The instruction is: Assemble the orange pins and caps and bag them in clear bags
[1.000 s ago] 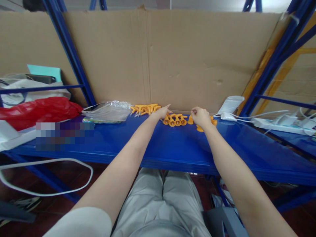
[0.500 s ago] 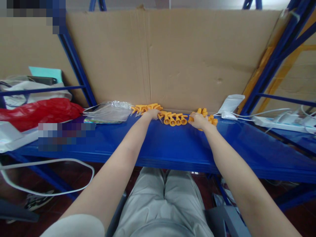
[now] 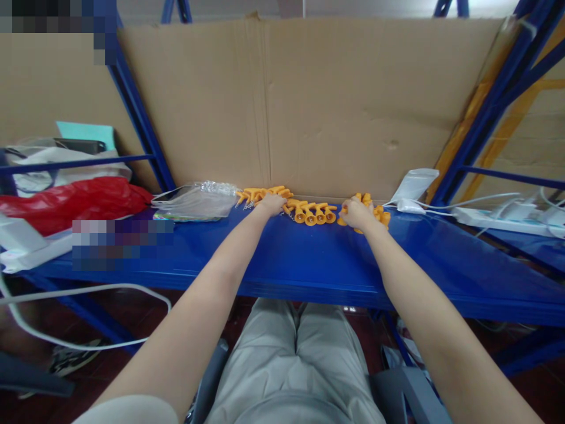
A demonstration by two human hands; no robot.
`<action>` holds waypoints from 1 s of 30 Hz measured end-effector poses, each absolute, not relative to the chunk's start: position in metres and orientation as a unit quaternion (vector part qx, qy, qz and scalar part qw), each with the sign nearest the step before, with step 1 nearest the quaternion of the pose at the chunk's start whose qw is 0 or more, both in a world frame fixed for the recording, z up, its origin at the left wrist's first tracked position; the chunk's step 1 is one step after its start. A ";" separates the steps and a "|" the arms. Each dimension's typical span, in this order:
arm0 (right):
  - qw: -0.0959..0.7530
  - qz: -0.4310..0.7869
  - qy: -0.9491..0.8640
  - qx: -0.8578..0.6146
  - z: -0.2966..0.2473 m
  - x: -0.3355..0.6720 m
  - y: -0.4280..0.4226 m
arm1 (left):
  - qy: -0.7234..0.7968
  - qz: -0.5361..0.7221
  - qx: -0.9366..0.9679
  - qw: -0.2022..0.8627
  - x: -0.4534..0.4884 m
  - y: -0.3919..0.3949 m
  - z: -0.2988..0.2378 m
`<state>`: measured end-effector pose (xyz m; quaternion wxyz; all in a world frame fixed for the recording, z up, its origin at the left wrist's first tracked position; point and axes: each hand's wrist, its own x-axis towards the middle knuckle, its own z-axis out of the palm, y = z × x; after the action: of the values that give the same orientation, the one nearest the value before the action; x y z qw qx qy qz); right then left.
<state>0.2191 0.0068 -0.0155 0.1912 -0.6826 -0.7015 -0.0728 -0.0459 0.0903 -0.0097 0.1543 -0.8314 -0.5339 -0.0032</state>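
Observation:
Several orange plastic pieces with flared, cup-like ends (image 3: 310,214) are lined up at the back of the blue shelf. Small metal chains (image 3: 248,205) hang from the ones on the left. My left hand (image 3: 272,204) is over the left part of the row, its fingers closed on an orange piece and partly hidden. At the right end, my right hand (image 3: 355,213) has its fingers curled around an orange piece in a small cluster (image 3: 380,215). The hand covers part of that cluster.
Behind the pieces stands a cardboard panel (image 3: 335,106). Clear plastic bags (image 3: 198,203) and a red bag (image 3: 75,203) lie to the left. A white packet (image 3: 412,188) and a power strip with cables (image 3: 489,218) are at the right. A white cable loop (image 3: 88,288) hangs front left.
Both hands stay at nearly the same spots. The right fingers have curled slightly more, and the left hand shifts barely. The whole view moves a little to the right.

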 end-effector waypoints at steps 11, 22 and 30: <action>0.166 -0.052 -0.699 -0.694 -0.015 0.216 0.007 | -0.524 -0.047 -0.832 0.174 -0.047 0.093 -0.009; 0.149 -0.043 -0.697 -0.700 -0.018 0.214 0.008 | -0.572 -0.301 -0.763 -0.003 -0.082 0.100 0.017; 0.131 -0.045 -0.690 -0.710 -0.015 0.210 0.005 | -0.521 -0.405 -0.690 -0.298 -0.076 0.068 0.034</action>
<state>0.2100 0.0053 -0.0151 0.1308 -0.7102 -0.6902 -0.0451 -0.0765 0.0683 0.0336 -0.2980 -0.6899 -0.5209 -0.4049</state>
